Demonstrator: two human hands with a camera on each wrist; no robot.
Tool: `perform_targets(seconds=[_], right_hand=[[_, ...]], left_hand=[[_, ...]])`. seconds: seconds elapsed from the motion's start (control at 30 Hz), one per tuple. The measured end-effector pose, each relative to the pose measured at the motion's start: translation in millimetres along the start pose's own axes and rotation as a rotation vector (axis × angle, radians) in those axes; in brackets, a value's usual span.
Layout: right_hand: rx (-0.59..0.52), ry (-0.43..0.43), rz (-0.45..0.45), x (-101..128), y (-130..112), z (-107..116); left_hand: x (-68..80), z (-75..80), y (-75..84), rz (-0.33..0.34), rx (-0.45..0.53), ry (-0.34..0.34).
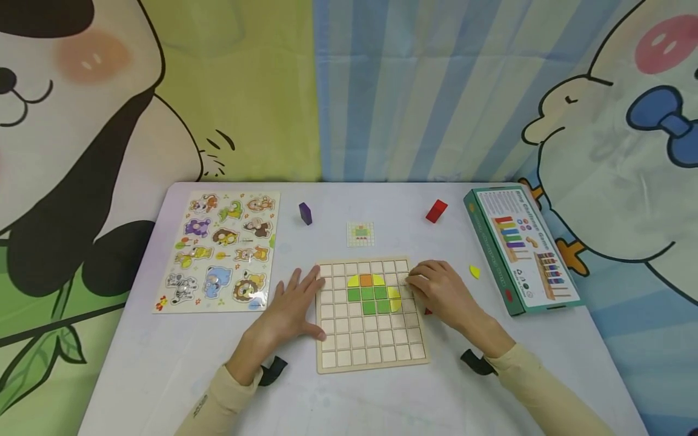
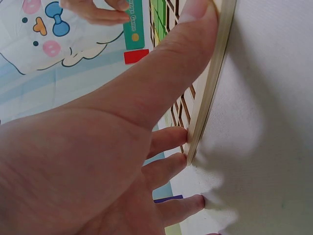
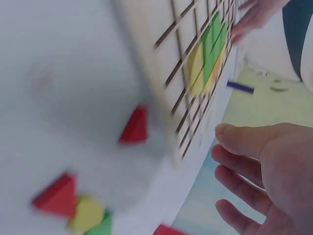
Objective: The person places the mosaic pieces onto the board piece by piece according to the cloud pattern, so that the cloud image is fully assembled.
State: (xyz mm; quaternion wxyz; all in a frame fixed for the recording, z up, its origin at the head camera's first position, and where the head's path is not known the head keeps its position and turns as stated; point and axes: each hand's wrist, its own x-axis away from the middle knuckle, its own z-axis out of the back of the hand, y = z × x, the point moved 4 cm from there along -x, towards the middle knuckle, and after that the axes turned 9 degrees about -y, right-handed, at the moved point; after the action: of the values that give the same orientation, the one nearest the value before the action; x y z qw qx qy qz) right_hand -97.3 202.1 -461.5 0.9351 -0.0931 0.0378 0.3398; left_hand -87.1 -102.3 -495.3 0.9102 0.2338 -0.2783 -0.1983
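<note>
A wooden grid board point(image 1: 376, 345) lies in the middle of the white table point(image 1: 163, 363). Yellow, orange and green tiles point(image 1: 368, 293) fill some cells in its upper middle. My left hand point(image 1: 302, 306) lies flat against the board's left edge, fingers straight; in the left wrist view the thumb point(image 2: 181, 63) and fingertips touch the board's rim point(image 2: 210, 93). My right hand point(image 1: 431, 290) rests over the board's upper right edge with relaxed fingers. The right wrist view shows this hand point(image 3: 264, 166) holding nothing, and a red triangle piece point(image 3: 135, 126) on the table beside the board point(image 3: 161, 19).
An animal peg puzzle point(image 1: 220, 251) lies at the left. A purple block point(image 1: 305, 213), a small pattern card point(image 1: 361, 234) and a red block point(image 1: 436, 211) sit behind the board. A yellow piece point(image 1: 475, 271) and a green game box point(image 1: 515, 248) are at the right.
</note>
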Motion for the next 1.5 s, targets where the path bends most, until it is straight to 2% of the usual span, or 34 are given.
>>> perform_targets(seconds=[0.23, 0.5, 0.87, 1.1, 1.33, 1.5], right_hand=[[0.018, 0.023, -0.145, 45, 34, 4], [0.035, 0.013, -0.255, 75, 45, -3], [0.016, -0.026, -0.306, 82, 50, -7], [-0.012, -0.026, -0.33, 83, 53, -6], [0.005, -0.037, -0.347, 84, 54, -10], [-0.007, -0.017, -0.338, 84, 55, -11]], left_hand=[[-0.1, -0.6, -0.4, 0.002, 0.003, -0.006], [0.5, 0.6, 1.2, 0.004, -0.004, -0.006], [-0.7, -0.6, -0.4, 0.002, 0.002, -0.004], [-0.3, 0.4, 0.1, 0.003, 0.0, -0.006], [-0.3, 0.7, 0.0, 0.005, 0.009, -0.01], [-0.6, 0.5, -0.2, 0.003, 0.006, -0.009]])
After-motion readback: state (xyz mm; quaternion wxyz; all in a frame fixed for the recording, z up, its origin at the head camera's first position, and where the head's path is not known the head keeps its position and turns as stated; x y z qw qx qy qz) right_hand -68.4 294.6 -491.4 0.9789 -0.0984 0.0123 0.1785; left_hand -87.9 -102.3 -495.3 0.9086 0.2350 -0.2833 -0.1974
